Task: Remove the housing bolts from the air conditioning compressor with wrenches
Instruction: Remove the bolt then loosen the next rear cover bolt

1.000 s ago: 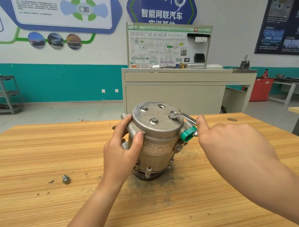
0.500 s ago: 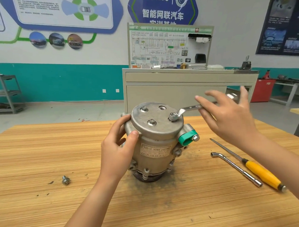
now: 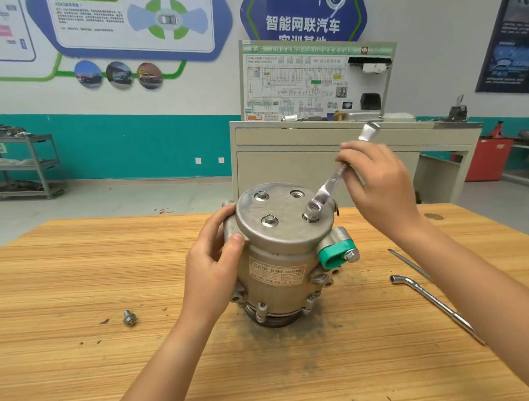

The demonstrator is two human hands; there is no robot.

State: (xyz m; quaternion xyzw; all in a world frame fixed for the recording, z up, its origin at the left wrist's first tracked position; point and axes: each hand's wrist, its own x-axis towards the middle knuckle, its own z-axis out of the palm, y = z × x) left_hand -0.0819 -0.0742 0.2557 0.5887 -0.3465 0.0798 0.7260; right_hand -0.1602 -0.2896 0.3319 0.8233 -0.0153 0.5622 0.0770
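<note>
Left hand (image 3: 213, 269) clenches the compressor (image 3: 279, 254) mid-surface; right hand (image 3: 378, 189) grasps the wrench (image 3: 332, 182) seated on a bolt (image 3: 311, 212). A loose bolt (image 3: 129, 317) lies well left.

The room is brightly and evenly lit by soft, diffuse light, so the wooden table (image 3: 79, 284) shows only a faint, blurred shadow around the base of the compressor (image 3: 278, 260) and no hard-edged ones. The wrench (image 3: 332, 182) catches a pale glare along its shaft and is smeared by motion blur, most of all at its upper end, while the metal top of the compressor has a dull, even sheen. Wide-angle distortion bends the table's far edge and tilts the wall posters (image 3: 128, 24) near the frame's borders, where detail turns soft.
</note>
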